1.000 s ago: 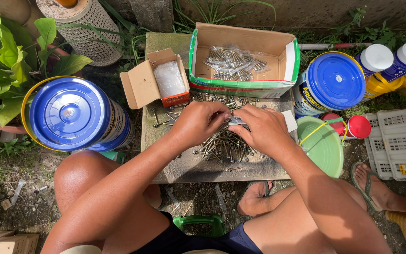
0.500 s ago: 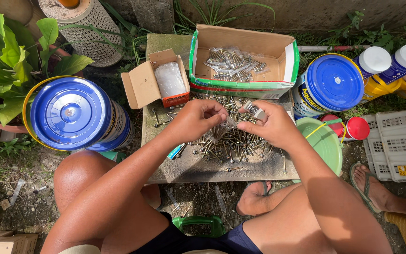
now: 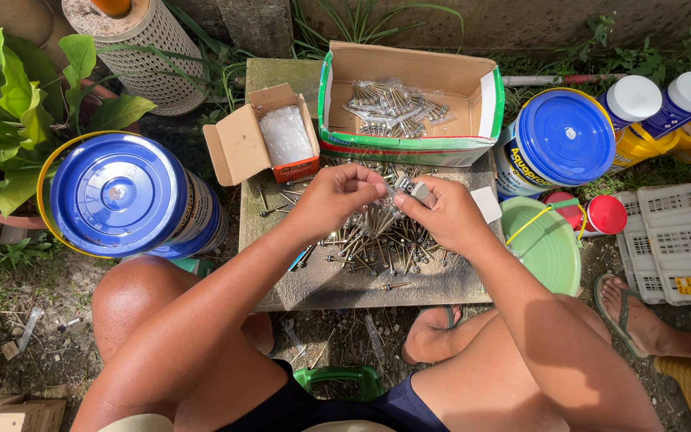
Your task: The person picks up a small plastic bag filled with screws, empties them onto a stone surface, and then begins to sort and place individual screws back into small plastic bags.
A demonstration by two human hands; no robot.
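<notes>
Dozens of loose screws (image 3: 377,240) lie in a heap on your counter (image 3: 345,284), so most of the sorting looks undone as far as can be judged. Starting at your left, a blue-lidded bucket (image 3: 117,196) sits beside your knee, and a small open carton (image 3: 261,144) holding a clear plastic packet stands at the counter's far left corner. Your left hand (image 3: 337,196) hovers over the heap, its grip pinched on what seems to be a single screw or the edge of a small clear bag; which one cannot be told. Behind the heap, the big cardboard box (image 3: 409,108) already holds several filled clear bags of screws, so part of the work is done. Your right hand (image 3: 441,212) pinches a small bundle of screws close against the left. Farther right lie a green bowl (image 3: 549,248) and a second blue-lidded bucket (image 3: 561,140).

Compared with half a second ago, your hands have drawn closer together above the heap. A second ago they pressed down into the screws; now they are lifted.
</notes>
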